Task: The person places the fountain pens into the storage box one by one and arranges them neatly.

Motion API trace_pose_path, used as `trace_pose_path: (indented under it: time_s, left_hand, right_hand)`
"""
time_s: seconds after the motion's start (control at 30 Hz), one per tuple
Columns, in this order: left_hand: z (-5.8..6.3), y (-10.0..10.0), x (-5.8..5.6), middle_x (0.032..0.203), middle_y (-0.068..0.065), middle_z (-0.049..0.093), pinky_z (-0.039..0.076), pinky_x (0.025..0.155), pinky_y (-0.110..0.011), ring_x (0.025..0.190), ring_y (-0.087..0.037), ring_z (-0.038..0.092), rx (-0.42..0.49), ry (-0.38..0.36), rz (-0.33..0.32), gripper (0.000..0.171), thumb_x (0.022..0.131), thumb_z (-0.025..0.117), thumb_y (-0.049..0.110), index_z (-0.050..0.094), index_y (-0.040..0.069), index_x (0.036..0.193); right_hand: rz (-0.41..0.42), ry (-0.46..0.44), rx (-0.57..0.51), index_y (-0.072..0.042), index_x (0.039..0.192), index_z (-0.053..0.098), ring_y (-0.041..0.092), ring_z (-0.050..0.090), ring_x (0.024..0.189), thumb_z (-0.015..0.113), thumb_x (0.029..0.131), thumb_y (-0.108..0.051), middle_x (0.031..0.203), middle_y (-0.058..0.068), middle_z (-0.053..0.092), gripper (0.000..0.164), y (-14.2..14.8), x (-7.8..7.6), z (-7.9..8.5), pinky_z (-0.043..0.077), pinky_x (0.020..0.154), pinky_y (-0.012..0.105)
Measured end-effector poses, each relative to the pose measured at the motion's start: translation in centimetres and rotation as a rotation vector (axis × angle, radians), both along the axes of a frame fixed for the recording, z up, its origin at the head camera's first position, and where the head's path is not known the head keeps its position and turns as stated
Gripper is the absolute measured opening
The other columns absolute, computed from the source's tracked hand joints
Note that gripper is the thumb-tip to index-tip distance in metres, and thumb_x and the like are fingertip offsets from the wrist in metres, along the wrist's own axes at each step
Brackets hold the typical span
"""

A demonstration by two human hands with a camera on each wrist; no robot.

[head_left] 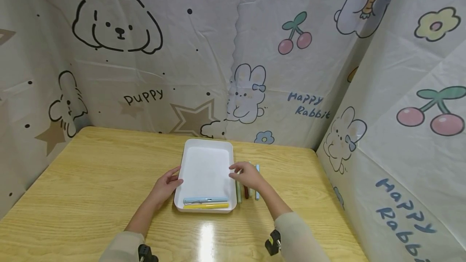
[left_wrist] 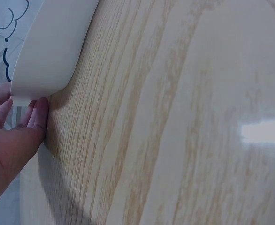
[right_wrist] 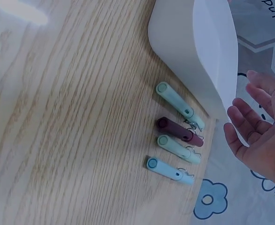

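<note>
A white rectangular tray (head_left: 209, 161) lies on the table, with a light-blue pen (head_left: 205, 200) and a yellow pen (head_left: 205, 206) side by side along its near end. My left hand (head_left: 162, 189) holds the tray's left wall, its thumb over the rim and its fingers outside. In the left wrist view, the left hand (left_wrist: 11, 140) grips the tray's edge (left_wrist: 53, 51). Beside the right rim hovers my right hand (head_left: 251, 176), fingers loosely bent and holding nothing. Several pens, including a dark red one (right_wrist: 179, 131) and a light-blue one (right_wrist: 169, 170), lie in a row right of the tray.
The wooden table (head_left: 109, 165) is backed by a printed curtain (head_left: 196, 60), which also hangs along the left and right sides. A bright reflection shows on the tabletop in front of the tray.
</note>
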State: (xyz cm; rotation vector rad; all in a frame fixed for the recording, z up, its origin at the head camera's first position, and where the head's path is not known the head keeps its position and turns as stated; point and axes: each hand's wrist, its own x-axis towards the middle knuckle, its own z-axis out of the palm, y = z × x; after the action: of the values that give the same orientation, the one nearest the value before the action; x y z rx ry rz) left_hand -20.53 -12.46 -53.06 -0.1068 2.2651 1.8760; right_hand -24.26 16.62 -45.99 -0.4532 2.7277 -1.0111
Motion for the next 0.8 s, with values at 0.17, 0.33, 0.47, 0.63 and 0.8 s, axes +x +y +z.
trace_pose_path:
  time_s: [0.17, 0.33, 0.47, 0.63, 0.8]
  left_hand:
    - [-0.1, 0.0, 0.1, 0.133, -0.026, 0.045, 0.044, 0.099, -0.04, 0.123, -0.034, 0.045, 0.01, 0.005, -0.001, 0.054, 0.095, 0.053, 0.013, 0.034, 0.01, 0.145]
    - [-0.1, 0.0, -0.1, 0.134, -0.025, 0.045, 0.043, 0.1, -0.04, 0.123, -0.034, 0.045, 0.01, 0.001, 0.001, 0.054, 0.095, 0.054, 0.014, 0.034, 0.012, 0.145]
    - [-0.2, 0.0, -0.3, 0.134, -0.025, 0.045, 0.042, 0.101, -0.042, 0.124, -0.035, 0.045, 0.009, -0.001, 0.002, 0.054, 0.094, 0.054, 0.015, 0.034, 0.012, 0.145]
    - [-0.1, 0.0, -0.2, 0.134, -0.026, 0.045, 0.042, 0.101, -0.042, 0.124, -0.035, 0.045, 0.009, -0.002, -0.001, 0.054, 0.095, 0.053, 0.013, 0.034, 0.012, 0.145]
    - [-0.1, -0.1, 0.1, 0.133, -0.027, 0.045, 0.043, 0.1, -0.042, 0.123, -0.035, 0.045, 0.006, 0.009, -0.009, 0.054, 0.095, 0.052, 0.013, 0.032, 0.01, 0.145]
  right_hand:
    - [-0.036, 0.015, -0.026, -0.004, 0.112, 0.066, 0.015, 0.051, 0.077, 0.064, 0.087, -0.019, 0.094, 0.007, 0.063, 0.029, 0.7, -0.1, -0.2, 0.044, 0.063, 0.026]
    - [-0.055, 0.03, -0.023, -0.005, 0.111, 0.067, 0.015, 0.052, 0.078, 0.064, 0.088, -0.02, 0.09, 0.006, 0.062, 0.028, 1.4, -0.2, -0.7, 0.045, 0.064, 0.026]
    - [-0.078, 0.033, -0.033, -0.003, 0.11, 0.067, 0.017, 0.054, 0.08, 0.065, 0.087, -0.018, 0.093, 0.008, 0.063, 0.028, 1.8, -0.2, -0.8, 0.046, 0.065, 0.027]
    - [-0.121, 0.035, -0.045, 0.0, 0.111, 0.066, 0.018, 0.056, 0.083, 0.063, 0.088, -0.016, 0.098, 0.009, 0.064, 0.028, 2.2, 0.0, -0.8, 0.047, 0.066, 0.026]
    - [-0.173, 0.023, -0.028, -0.003, 0.112, 0.066, 0.018, 0.056, 0.081, 0.063, 0.088, -0.019, 0.095, 0.009, 0.064, 0.029, 2.7, 0.1, -0.9, 0.045, 0.06, 0.025]
